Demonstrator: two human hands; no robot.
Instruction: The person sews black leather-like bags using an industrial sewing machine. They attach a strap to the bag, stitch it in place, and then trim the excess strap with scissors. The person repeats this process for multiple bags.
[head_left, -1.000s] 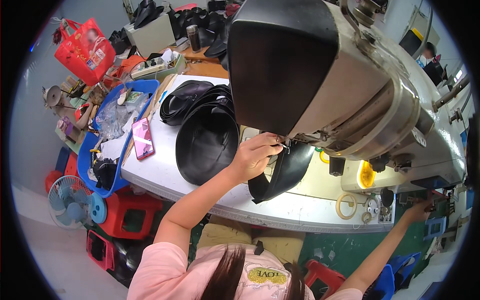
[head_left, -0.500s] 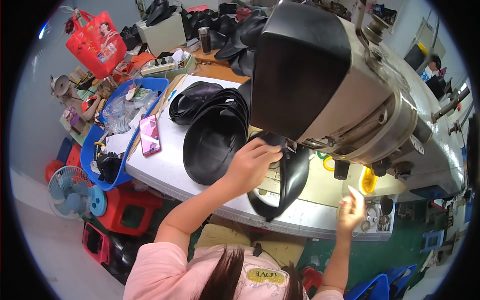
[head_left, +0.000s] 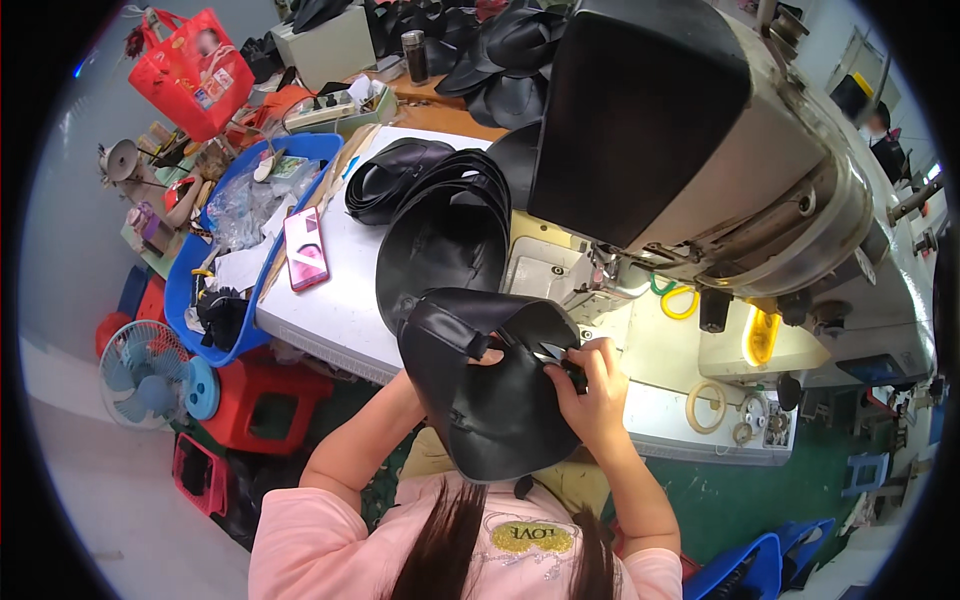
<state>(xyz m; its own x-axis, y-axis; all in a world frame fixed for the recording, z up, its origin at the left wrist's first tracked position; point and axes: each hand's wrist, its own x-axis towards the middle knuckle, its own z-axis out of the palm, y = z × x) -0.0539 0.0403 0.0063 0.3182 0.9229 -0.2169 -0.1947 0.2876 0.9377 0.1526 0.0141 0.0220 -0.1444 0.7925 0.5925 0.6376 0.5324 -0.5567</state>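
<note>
1. Hands: the right hand [head_left: 598, 392], just right of centre, pinches a slim bladed tool between thumb and fingers. The left hand [head_left: 487, 357] is mostly hidden behind black material near the centre; one digit shows at the material's inner edge, and I cannot tell how tightly the rest closes.
2. Sewing machine [head_left: 645, 125]: fills the upper right of the frame, its dark end cover facing the person. The worked piece is well clear of its needle area, leaving elbow room for both hands.
3. White table [head_left: 350, 270]: spans the middle of the frame, under the machine.
4. Blue tray [head_left: 243, 335]: left of centre, at the table's edge, with bags and scraps inside.
5. Stack of curved black pieces [head_left: 435, 255]: on the table, just above and left of the hands, overlapped by the worked piece in this view.
6. Black curved piece [head_left: 505, 425]: lower centre, held up before the person's chest. I judge it best kept steady and slightly taut, since such thin, glossy sheet would probably flex or crease.
7. Phone [head_left: 306, 250]: left of centre, lying on the table.
8. Bladed tool [head_left: 546, 354]: points left across the piece's edge. Short, controlled movements seem wise, tips away from the left digit and smooth surface.
</note>
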